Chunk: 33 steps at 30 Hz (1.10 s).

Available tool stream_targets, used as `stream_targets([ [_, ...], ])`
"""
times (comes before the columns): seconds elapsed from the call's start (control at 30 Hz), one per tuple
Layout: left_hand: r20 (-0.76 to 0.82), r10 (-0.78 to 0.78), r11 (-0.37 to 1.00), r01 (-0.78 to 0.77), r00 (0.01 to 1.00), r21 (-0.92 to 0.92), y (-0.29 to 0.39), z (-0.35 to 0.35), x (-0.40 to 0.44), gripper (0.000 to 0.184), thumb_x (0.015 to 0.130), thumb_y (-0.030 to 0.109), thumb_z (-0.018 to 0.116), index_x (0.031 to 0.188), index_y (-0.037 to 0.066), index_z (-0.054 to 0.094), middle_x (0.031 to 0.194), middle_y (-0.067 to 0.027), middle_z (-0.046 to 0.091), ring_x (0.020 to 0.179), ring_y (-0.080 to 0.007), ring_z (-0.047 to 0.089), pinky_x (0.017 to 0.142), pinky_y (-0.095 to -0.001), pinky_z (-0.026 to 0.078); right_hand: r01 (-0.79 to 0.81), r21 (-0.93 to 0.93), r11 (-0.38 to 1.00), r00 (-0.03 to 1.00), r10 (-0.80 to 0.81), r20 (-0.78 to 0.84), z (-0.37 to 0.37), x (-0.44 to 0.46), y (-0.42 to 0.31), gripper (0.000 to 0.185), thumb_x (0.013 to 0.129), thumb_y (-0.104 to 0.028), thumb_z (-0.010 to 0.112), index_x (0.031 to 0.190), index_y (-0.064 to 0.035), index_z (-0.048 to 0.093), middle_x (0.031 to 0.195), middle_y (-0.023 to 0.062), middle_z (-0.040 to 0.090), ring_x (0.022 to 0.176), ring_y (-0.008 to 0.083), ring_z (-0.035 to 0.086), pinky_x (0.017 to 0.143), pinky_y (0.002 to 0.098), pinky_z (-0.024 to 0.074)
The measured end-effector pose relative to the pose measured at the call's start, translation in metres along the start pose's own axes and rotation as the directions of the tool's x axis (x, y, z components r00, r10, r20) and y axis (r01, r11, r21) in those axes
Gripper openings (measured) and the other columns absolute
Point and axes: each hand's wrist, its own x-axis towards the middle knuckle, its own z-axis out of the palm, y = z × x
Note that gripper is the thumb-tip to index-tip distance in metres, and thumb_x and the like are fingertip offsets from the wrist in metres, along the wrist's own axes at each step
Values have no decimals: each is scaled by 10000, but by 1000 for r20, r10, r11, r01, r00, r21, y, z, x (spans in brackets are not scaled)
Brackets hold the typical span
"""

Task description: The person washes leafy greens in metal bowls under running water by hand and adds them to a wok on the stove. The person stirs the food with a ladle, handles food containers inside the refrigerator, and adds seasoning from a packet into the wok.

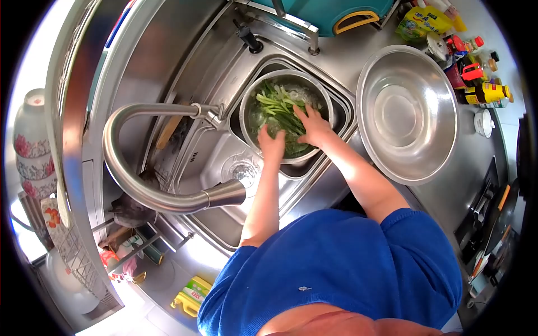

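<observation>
A steel bowl [245, 120] of water sits in the right-hand basin of the sink, with leafy green vegetables [273, 102] in it. Pale green stalks lie toward the far side and darker leaves nearer the middle. My right hand [315, 127] rests on the greens from the right, its fingers spread. At the bowl's near left side, my left hand [272, 144] reaches over the rim with fingers apart, close to the greens. Neither hand visibly grips anything, though some fingertips are partly hidden among leaves and water.
The curved faucet [115, 143] arches over the left basin [210, 159], near my left forearm. A large steel basin [392, 159] stands on the counter to the right. Condiment bottles [485, 93] are beyond it. A dish rack [78, 246] with bowls and plates is at left.
</observation>
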Motion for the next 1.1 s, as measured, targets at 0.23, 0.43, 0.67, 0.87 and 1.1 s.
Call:
stream_targets([
  [0.23,422,-177,9,430,889,-903,-1,57,13,528,902,446,455,1274,75,400,1206,-136,489,1078,-292,490,916,-412,412,-10,334,943,997,36,-73,60,35,-9,557,810,-183,550,1337,-142,374,1300,235,393,1160,375,435,952,440,367],
  [0.43,558,-120,-131,544,821,-829,1,57,17,464,962,360,226,1318,87,344,1318,-148,398,1167,-336,417,983,-468,353,142,214,966,967,-90,-236,40,8,-23,476,882,-379,436,1214,-43,495,1168,229,532,1049,395,510,922,452,392],
  [0.67,673,-172,659,591,719,-464,43,-17,1,442,906,272,464,1276,46,380,1257,-185,445,1114,-298,481,931,-462,400,83,118,990,949,-43,-312,-2,16,-3,455,826,-261,584,1241,-115,467,1237,158,437,1142,325,430,938,374,381],
  [0.87,-171,0,991,22,985,130,36,-8,27,609,814,428,571,1219,5,405,1251,-241,450,1028,-373,519,858,-405,408,-69,213,975,910,149,-387,21,57,-17,651,793,-435,597,1335,-157,367,1324,159,374,1221,318,355,938,473,368],
  [1.1,164,-252,862,298,954,-411,-11,27,82,519,856,338,574,1236,8,447,1165,-117,533,1021,-232,532,852,-343,425,-25,344,939,989,74,-129,37,74,2,410,840,-409,529,967,-38,651,1098,215,546,1043,352,502,885,395,398],
])
